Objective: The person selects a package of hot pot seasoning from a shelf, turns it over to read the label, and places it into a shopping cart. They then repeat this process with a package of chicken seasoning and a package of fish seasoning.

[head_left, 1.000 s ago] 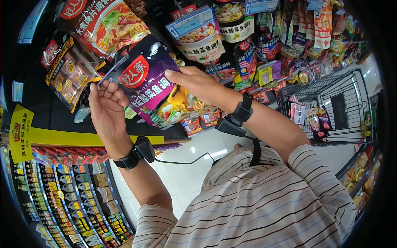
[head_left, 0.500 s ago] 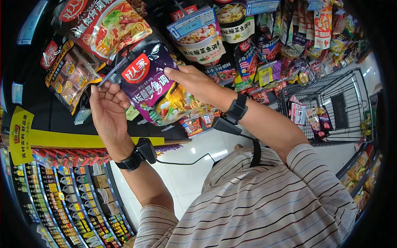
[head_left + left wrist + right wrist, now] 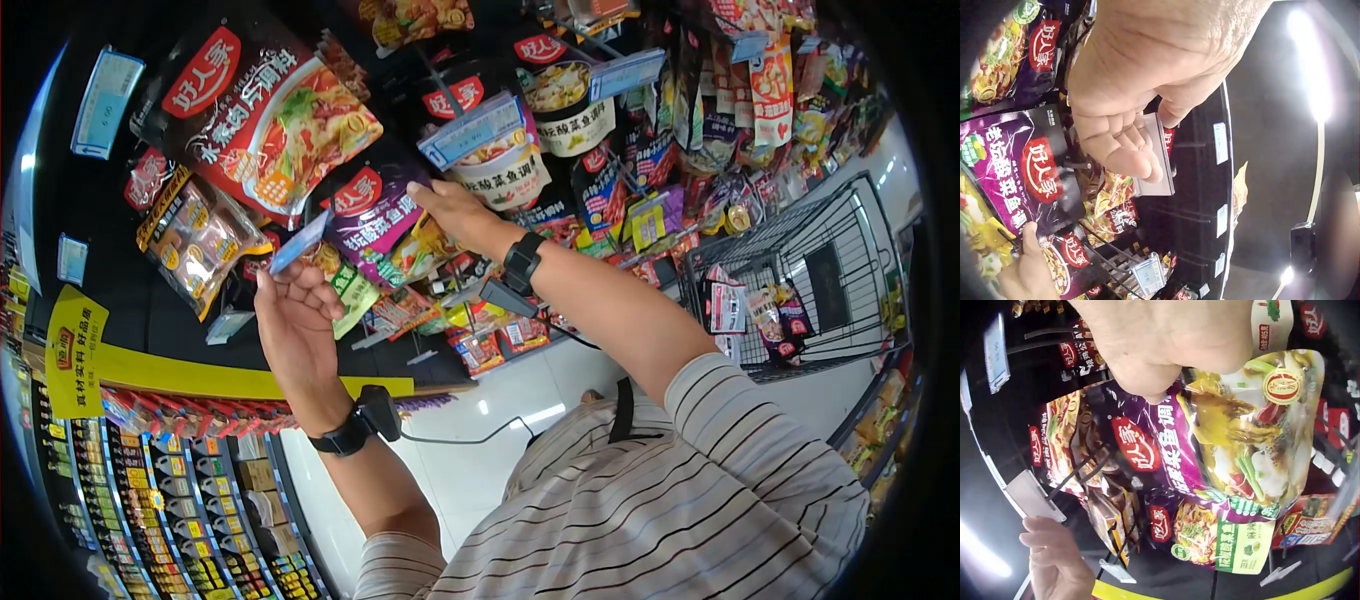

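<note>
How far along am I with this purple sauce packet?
Done: left hand holds the pale price-tag flap lifted on the wire peg. In hand: right hand pinches the glossy purple sauce packet at the rack. Left: likely seating it on the peg, then letting go.

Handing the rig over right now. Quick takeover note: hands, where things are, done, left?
Left hand: pinches the price tag at the end of the hook, tipped up.
Right hand: pinches the purple seasoning packet by its top edge, up beside the hook.
Done: packet is up at hook height.
Left: cannot tell whether it hangs on the hook; both hands hold on.
Cart to the right holds other packets.
</note>
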Action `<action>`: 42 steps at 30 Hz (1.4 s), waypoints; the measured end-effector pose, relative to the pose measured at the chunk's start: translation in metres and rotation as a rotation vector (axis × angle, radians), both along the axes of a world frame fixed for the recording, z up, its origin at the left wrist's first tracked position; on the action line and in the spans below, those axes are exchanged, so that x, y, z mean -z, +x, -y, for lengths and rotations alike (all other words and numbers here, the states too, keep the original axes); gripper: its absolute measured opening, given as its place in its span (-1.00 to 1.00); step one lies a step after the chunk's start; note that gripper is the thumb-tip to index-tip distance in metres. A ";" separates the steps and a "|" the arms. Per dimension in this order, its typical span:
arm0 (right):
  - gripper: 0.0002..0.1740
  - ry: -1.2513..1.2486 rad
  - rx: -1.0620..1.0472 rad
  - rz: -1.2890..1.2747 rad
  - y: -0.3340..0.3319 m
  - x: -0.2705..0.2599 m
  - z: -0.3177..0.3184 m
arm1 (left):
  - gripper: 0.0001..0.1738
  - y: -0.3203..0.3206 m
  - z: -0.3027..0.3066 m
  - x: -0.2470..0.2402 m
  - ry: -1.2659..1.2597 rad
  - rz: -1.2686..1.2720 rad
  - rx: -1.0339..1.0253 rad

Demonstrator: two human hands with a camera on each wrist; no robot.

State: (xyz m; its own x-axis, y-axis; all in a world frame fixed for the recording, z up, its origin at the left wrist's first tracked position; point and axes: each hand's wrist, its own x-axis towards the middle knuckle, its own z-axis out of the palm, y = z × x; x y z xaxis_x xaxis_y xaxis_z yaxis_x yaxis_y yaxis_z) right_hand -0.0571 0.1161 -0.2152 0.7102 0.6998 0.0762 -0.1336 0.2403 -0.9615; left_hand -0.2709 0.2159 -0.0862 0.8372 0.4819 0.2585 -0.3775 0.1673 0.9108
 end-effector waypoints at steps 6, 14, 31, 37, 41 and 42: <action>-0.42 0.118 0.157 0.020 -0.001 -0.005 -0.012 | -0.56 0.000 0.001 0.002 0.008 0.003 0.002; -0.81 -0.089 0.672 1.462 0.027 0.069 -0.028 | -0.49 -0.008 -0.010 0.021 -0.006 -0.021 0.029; -0.64 -0.057 0.544 -0.398 -0.024 0.149 0.491 | -0.53 0.050 0.216 0.174 0.014 -0.765 0.579; -0.67 0.327 0.603 -0.452 0.004 0.272 0.706 | -0.55 0.057 0.272 0.175 0.035 -0.807 0.543; -0.66 0.250 1.232 -0.863 0.025 0.288 0.782 | -0.55 0.059 0.309 0.175 0.040 -0.880 0.518; -0.64 0.085 1.338 -0.913 0.037 0.291 0.792 | -0.55 0.061 0.318 0.176 0.046 -0.904 0.503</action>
State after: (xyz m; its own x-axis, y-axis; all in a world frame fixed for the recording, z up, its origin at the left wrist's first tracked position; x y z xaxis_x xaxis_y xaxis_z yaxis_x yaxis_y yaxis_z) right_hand -0.0197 -0.6758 -0.5058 0.6032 -0.4067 -0.6861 -0.2855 0.6932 -0.6618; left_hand -0.2103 -0.1025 -0.2623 0.8298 0.0278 -0.5573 0.5543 0.0743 0.8290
